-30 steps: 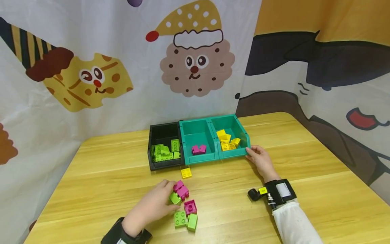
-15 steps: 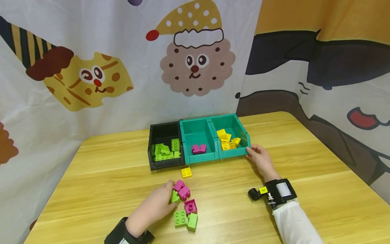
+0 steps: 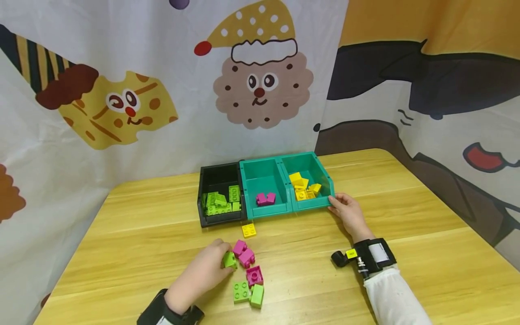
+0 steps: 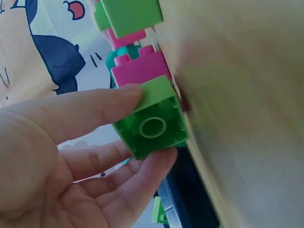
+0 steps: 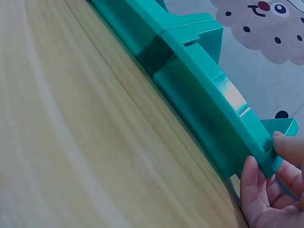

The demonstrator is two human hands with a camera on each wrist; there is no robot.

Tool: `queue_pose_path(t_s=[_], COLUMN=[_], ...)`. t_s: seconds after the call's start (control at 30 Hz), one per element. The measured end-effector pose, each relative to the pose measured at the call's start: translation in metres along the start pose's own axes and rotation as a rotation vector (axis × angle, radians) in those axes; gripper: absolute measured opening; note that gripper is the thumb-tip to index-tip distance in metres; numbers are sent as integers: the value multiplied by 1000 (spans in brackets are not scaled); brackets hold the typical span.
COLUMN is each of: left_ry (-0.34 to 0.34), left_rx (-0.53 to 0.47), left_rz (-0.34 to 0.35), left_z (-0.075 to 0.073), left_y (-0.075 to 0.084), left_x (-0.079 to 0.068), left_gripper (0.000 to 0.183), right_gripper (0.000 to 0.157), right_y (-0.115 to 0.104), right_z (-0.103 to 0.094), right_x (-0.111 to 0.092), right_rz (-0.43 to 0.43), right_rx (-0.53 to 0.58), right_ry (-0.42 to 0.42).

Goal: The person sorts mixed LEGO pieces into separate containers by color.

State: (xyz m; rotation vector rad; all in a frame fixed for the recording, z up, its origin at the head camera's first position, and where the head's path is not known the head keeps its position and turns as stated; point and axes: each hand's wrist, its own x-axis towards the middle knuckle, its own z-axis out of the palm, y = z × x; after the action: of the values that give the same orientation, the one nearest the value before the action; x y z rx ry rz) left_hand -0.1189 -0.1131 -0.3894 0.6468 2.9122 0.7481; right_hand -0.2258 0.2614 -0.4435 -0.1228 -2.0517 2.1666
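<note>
My left hand (image 3: 203, 268) pinches a lime green toy brick (image 4: 154, 124) between thumb and fingers, its hollow underside facing the left wrist camera. Just right of that hand lie two pink bricks (image 3: 246, 257). Nearer to me are a pink brick (image 3: 254, 276) with its hollow side up and two more green bricks (image 3: 241, 292). My right hand (image 3: 349, 216) holds the front right corner of the teal bin (image 5: 199, 111), thumb on one side of the wall and fingers on the other.
The black bin (image 3: 202, 198) at the left holds green bricks. Beside it, the middle teal bin (image 3: 260, 171) has pink bricks and the right one yellow bricks (image 3: 300, 194). A yellow brick (image 3: 249, 230) lies before them on the wooden table (image 3: 134, 243). A printed curtain (image 3: 183, 135) hangs behind.
My left hand has drawn the green brick slightly left, apart from the pink bricks, which have shifted a little right. My right hand has stayed at the bin corner.
</note>
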Motion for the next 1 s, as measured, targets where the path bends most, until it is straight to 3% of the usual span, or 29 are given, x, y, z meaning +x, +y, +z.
queue_pose_path(t_s=[0.2, 0.53, 0.83, 1.0], left_ry=[82, 185, 215, 230], left_rx=[23, 31, 15, -19], left_rz=[5, 13, 22, 0], left_z=[-5, -9, -12, -14], left_y=[0, -3, -2, -3], left_x=[-1, 2, 3, 2], left_gripper=[38, 40, 41, 39], right_gripper=[16, 17, 28, 27], right_y=[-2, 0, 1, 1], right_z=[2, 0, -2, -1], right_x=[4, 5, 5, 5], right_rz=[91, 90, 87, 86], right_rx=[-91, -96, -111, -107], right_ry=[42, 34, 42, 34])
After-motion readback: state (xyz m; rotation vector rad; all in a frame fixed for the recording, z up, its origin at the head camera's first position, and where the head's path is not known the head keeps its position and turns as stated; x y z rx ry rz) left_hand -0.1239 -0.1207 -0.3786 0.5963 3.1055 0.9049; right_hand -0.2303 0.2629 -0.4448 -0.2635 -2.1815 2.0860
